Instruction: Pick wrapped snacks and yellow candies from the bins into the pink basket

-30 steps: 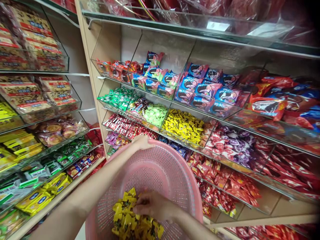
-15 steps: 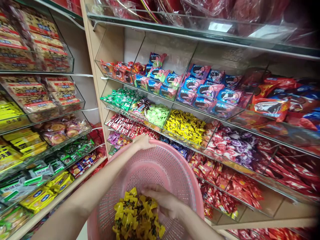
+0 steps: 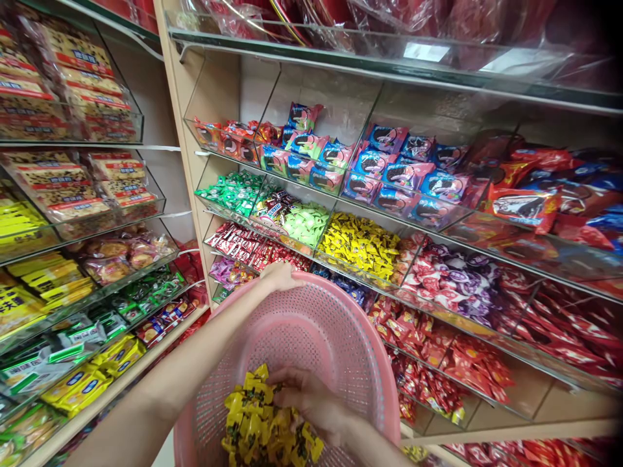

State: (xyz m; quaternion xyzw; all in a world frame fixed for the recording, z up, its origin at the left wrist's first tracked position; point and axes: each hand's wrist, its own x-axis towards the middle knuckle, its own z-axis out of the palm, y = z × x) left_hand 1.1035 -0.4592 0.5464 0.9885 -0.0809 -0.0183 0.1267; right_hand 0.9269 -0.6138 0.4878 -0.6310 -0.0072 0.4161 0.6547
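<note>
A pink perforated plastic basket (image 3: 341, 337) is tilted toward me. My left hand (image 3: 282, 277) is closed on its far rim, with the forearm reaching across the basket's left side. Inside, toward the near side, lies a heap of yellow-wrapped candies (image 3: 257, 421). My right hand (image 3: 311, 399) is in the basket at the right of this heap, its fingers curled over some of the candies. The fingertips are partly hidden among the wrappers. Beyond the rim, a clear shelf bin holds more yellow candies (image 3: 360, 243) of similar look.
Glass-fronted shelves (image 3: 272, 233) rise ahead with green, purple and red wrapped sweets. Blue and pink cookie packs (image 3: 389, 172) fill the bins above. Left of a wooden upright (image 3: 178, 130), another shelf holds bagged snacks (image 3: 82, 175). The glass edges jut out above the basket.
My right hand has shifted slightly left, and its fingers now curl over the candies. The left hand stays on the rim, and the basket has barely moved.
</note>
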